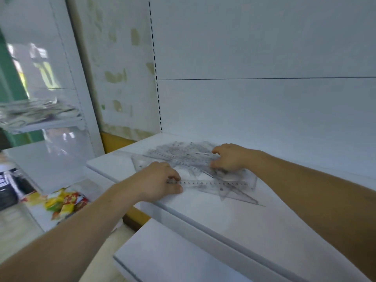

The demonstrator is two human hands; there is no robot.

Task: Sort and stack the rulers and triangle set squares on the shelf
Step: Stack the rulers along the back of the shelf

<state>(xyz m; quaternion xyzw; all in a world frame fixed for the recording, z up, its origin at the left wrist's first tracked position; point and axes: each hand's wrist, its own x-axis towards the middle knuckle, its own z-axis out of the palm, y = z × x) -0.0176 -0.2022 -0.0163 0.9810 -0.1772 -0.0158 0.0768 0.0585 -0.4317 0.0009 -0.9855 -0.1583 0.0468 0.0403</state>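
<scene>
The left hand pinches the left end of the near clear ruler, fingers clamped on it. It should draw the ruler flat off the set squares beneath. Farther back, the right hand curls its fingers around the jumbled pile, steadying it on the shelf.

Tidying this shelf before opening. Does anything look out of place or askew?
Yes. The clear rulers and set squares lie in a crisscrossed heap on the shelf, pointing every way, not sorted or stacked.
</scene>
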